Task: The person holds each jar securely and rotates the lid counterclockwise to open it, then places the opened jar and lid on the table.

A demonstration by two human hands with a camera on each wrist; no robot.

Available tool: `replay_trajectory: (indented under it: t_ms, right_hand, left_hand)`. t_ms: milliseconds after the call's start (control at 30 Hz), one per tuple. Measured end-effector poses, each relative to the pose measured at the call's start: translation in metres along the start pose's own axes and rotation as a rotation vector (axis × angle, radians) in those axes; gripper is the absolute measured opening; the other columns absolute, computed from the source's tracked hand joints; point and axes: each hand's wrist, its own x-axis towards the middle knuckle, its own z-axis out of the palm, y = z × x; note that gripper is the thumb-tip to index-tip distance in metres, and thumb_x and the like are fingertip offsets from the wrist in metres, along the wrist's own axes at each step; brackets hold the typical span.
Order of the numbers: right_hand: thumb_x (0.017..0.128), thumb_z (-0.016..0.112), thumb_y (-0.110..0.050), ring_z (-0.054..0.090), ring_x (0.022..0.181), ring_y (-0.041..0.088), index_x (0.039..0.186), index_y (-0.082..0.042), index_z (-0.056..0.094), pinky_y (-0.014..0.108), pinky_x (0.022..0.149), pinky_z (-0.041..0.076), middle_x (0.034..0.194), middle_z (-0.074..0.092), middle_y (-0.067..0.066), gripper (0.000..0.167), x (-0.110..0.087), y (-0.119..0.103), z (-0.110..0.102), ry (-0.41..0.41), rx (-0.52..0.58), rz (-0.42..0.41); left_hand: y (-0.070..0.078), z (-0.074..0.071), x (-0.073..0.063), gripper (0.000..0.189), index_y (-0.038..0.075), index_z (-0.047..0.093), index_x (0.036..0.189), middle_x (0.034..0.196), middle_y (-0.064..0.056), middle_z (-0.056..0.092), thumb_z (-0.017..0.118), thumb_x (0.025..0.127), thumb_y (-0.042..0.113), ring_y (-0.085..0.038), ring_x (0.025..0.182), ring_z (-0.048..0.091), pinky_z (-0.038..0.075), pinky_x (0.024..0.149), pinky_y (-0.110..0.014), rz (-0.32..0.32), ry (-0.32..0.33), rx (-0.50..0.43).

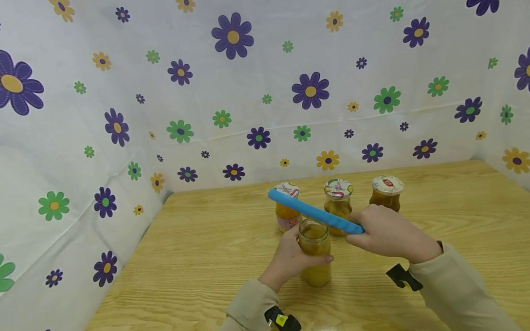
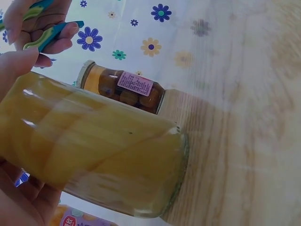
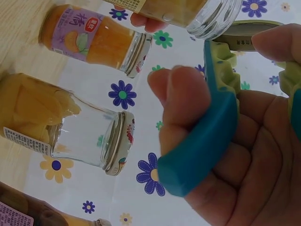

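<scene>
My left hand (image 1: 290,257) grips a tall glass jar (image 1: 316,273) of yellow fruit, standing upright on the table with its mouth uncovered. In the left wrist view the jar (image 2: 103,146) fills the middle, with fingers and thumb around its upper part. Just above and right of it, my right hand (image 1: 383,232) holds a blue jar opener (image 1: 317,213). The right wrist view shows the opener's blue-and-green grip (image 3: 207,141) inside the curled fingers. A metal lid (image 3: 249,35) sits by the opener's toothed inner edge, off the jar's rim.
Behind the hands stand three lidded jars: an orange-filled one (image 1: 287,216), a pale yellow one (image 1: 338,204) and a brown one (image 1: 385,195). The wooden table (image 1: 197,246) meets a flower-printed sheet (image 1: 262,87) at the back and sides.
</scene>
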Motion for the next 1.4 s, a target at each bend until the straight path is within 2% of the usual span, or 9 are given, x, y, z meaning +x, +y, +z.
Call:
replay_trajectory:
  t_ms: [367,500,667,867,1033,1267,1400]
  right_hand:
    - [0.080,0.056,-0.016,0.025,0.039,0.002,0.062,-0.014,0.047,0.018,0.040,0.023,0.048,0.027,-0.009,0.020,0.000,-0.001,-0.001,0.000,-0.019,0.016]
    - [0.080,0.056,-0.017,0.026,0.039,0.002,0.063,-0.014,0.048,0.018,0.040,0.023,0.048,0.029,-0.009,0.018,-0.001,0.000,-0.001,0.003,-0.015,0.024]
    - [0.080,0.056,-0.018,0.027,0.040,0.003,0.063,-0.015,0.048,0.019,0.040,0.023,0.048,0.030,-0.008,0.020,-0.002,0.000,-0.002,0.018,-0.018,0.022]
    - [0.081,0.056,-0.018,0.027,0.039,0.003,0.064,-0.015,0.048,0.018,0.039,0.023,0.048,0.030,-0.008,0.019,-0.002,0.000,-0.003,0.028,-0.023,0.033]
    - [0.081,0.056,-0.018,0.027,0.039,0.004,0.064,-0.014,0.048,0.018,0.039,0.023,0.048,0.029,-0.007,0.019,-0.001,0.001,-0.002,0.028,-0.022,0.034]
    - [0.081,0.055,-0.018,0.026,0.039,0.004,0.065,-0.014,0.048,0.019,0.039,0.023,0.048,0.030,-0.007,0.018,0.000,0.000,-0.002,0.019,-0.012,0.047]
    - [0.081,0.055,-0.017,0.027,0.039,0.004,0.065,-0.014,0.047,0.019,0.039,0.024,0.048,0.030,-0.007,0.018,0.001,0.000,-0.001,0.023,-0.013,0.039]
  left_hand:
    - [0.004,-0.004,0.001,0.054,0.010,0.052,0.116,0.107,0.001,0.058,0.076,0.068,0.013,-0.014,0.099,0.055,0.043,0.084,-0.029,-0.032,-0.041,0.032]
    - [0.000,-0.008,0.003,0.058,0.010,0.049,0.117,0.106,0.000,0.057,0.078,0.067,0.014,-0.014,0.098,0.054,0.043,0.084,-0.029,-0.014,-0.049,0.052]
    - [-0.004,-0.019,0.005,0.064,0.009,0.045,0.118,0.107,0.000,0.055,0.079,0.065,0.017,-0.016,0.099,0.053,0.043,0.085,-0.032,0.006,-0.024,0.128]
    - [-0.005,-0.036,0.005,0.065,0.008,0.040,0.114,0.114,-0.003,0.050,0.080,0.064,0.014,-0.020,0.105,0.049,0.040,0.089,-0.035,-0.021,-0.001,0.094]
    - [-0.008,-0.052,0.004,0.065,0.009,0.040,0.113,0.112,-0.005,0.050,0.080,0.063,0.016,-0.023,0.104,0.049,0.041,0.087,-0.039,-0.077,0.069,0.116]
    - [-0.019,-0.075,0.004,0.064,0.008,0.041,0.111,0.110,-0.006,0.051,0.081,0.062,0.017,-0.023,0.103,0.048,0.040,0.089,-0.041,-0.108,0.225,0.134]
    - [-0.023,-0.083,0.005,0.061,0.009,0.042,0.108,0.112,-0.006,0.050,0.081,0.062,0.019,-0.025,0.106,0.047,0.039,0.090,-0.042,-0.159,0.317,0.147]
